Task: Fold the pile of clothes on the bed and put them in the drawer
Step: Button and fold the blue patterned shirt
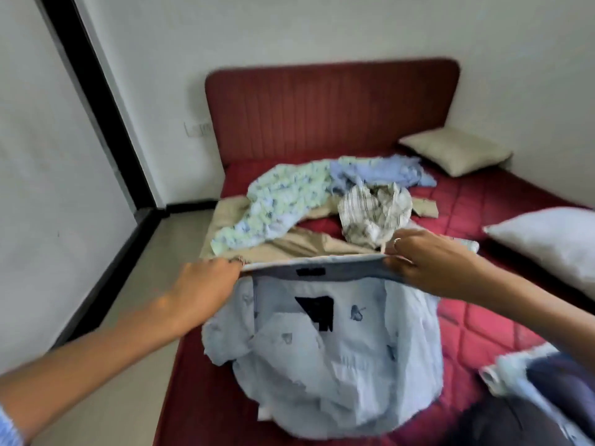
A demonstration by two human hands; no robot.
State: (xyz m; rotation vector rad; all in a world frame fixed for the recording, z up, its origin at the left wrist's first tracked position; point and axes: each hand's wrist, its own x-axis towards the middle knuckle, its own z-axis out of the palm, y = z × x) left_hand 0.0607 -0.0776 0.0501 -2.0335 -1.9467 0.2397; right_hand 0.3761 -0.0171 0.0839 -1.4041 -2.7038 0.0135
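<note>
Right, we've got the light blue shirt (322,349) by its collar, left hand (206,281) and right hand (428,262) fingers pinched on opposite ends; collar runs left-right, body hanging toward us over the bed (483,317).

Pale-blue shirt (325,358) w/ small dark motifs — maroon quilted bed (476,320), green-blue floral top (283,197), beige trousers (289,244).

Soft, even daylight, faint shadows; motion blur smears everything, with wide-angle bending at the edges.
</note>
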